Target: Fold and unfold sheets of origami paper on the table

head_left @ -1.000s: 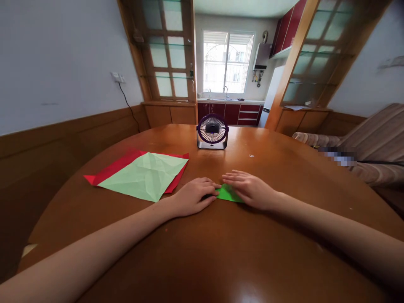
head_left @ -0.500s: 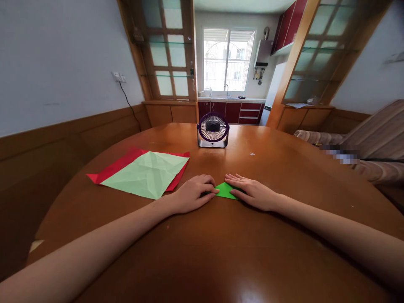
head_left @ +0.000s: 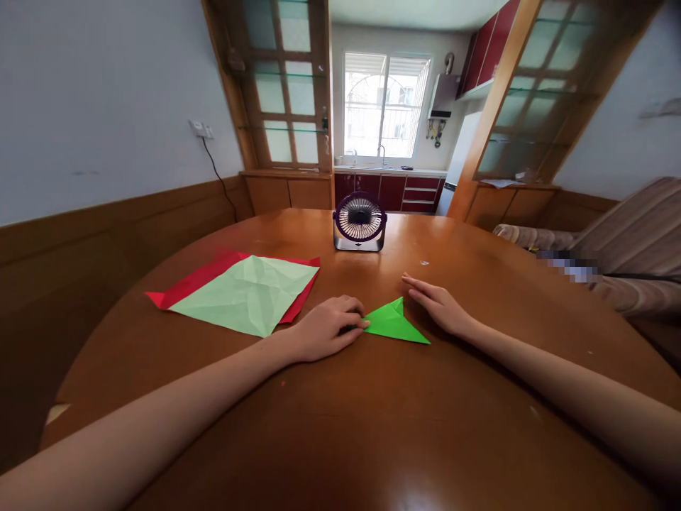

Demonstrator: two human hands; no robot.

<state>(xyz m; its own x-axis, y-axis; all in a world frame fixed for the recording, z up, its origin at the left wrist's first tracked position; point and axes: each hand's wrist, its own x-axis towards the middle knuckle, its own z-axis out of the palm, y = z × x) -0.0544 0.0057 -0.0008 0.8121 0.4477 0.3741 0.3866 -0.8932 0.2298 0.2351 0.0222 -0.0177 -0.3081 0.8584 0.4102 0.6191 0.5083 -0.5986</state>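
On a round brown wooden table (head_left: 340,426), the left hand (head_left: 324,328) lies knuckles up with its fingertips pressing the left corner of a bright green folded paper triangle (head_left: 394,324), while the right hand (head_left: 439,306) rests flat on the wood just right of the triangle, fingers stretched out and not touching it as far as can be seen. To the left, a creased pale green sheet (head_left: 245,292) lies on a red sheet (head_left: 184,285), and at the far side stands a small purple desk fan (head_left: 360,221).
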